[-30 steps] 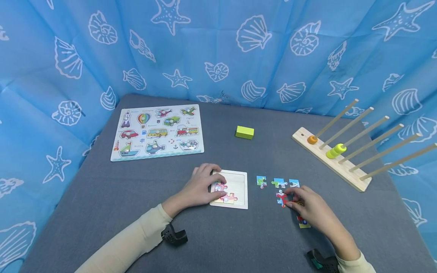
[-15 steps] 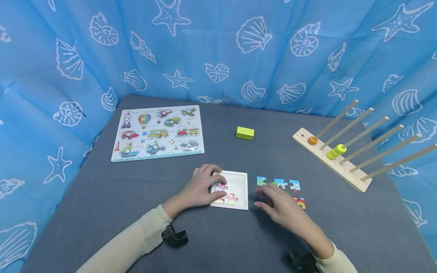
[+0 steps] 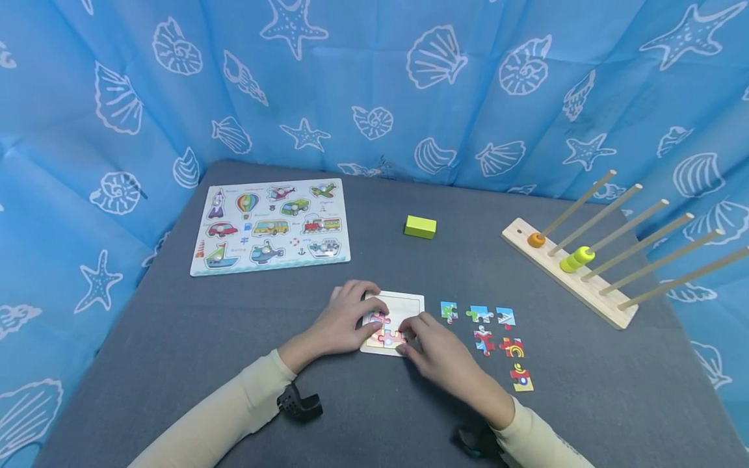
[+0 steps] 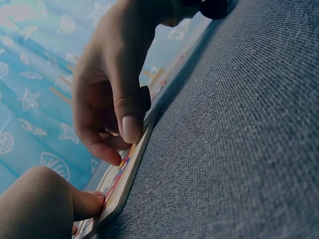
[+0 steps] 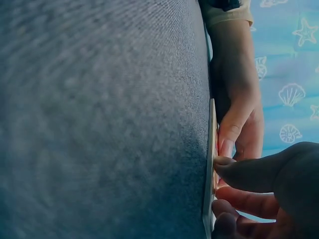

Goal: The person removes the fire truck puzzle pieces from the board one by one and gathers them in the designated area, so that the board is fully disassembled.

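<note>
My left hand [image 3: 345,320] holds the left side of a small square wooden puzzle tray [image 3: 413,300], its thumb on the puzzle pieces at the left. Across the tray, my right hand [image 3: 441,357] has thumb and forefinger at a pink-and-yellow puzzle piece [image 3: 392,338] in the bottom row and pinches it. The left wrist view shows the right thumb [image 4: 131,130] down at the tray's near rim [image 4: 130,180]. In the right wrist view, the right thumb [image 5: 227,167] touches near the tray's edge; the piece itself is mostly hidden there.
Right of the tray lie several loose jigsaw pieces [image 3: 484,340]. Behind them stands a wooden peg rack [image 3: 570,273] with tall slanting pegs. A green block [image 3: 420,227] and a vehicle picture board [image 3: 270,227] lie further back, before a blue shell-print curtain [image 3: 374,78].
From the red loose piece at the right, my right hand has moved left to the tray, leaving that piece on the table. The left hand stays in place.
</note>
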{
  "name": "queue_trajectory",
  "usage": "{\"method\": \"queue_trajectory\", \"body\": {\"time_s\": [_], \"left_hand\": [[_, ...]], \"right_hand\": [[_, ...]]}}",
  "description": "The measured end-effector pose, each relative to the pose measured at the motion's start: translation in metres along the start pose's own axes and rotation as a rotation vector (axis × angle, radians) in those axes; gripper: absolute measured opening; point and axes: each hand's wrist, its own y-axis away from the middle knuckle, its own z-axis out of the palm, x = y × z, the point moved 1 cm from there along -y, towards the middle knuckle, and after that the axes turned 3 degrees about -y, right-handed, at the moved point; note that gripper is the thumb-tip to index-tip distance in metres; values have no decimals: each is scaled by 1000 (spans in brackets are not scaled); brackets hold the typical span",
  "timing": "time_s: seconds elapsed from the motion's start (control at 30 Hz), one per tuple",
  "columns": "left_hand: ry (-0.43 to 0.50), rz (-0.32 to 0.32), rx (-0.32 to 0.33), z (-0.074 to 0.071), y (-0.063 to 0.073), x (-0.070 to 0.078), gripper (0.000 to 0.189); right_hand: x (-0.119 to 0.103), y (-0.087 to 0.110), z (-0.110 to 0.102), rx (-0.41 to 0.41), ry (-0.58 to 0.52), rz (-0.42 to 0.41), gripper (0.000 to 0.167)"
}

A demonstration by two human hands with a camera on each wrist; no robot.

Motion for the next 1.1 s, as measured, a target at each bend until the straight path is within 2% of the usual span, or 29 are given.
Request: {"method": "queue_trajectory", "body": {"time_s": [0.57,1.1], "left_hand": [[-3,-43,-47,-3,-2,2,20],[17,-46,-47,-3,-1,2,19]], "right_hand": [[-1,-3,1,-13,-38,30,23],[0,-4,2,-17,-65,62,24]]}}
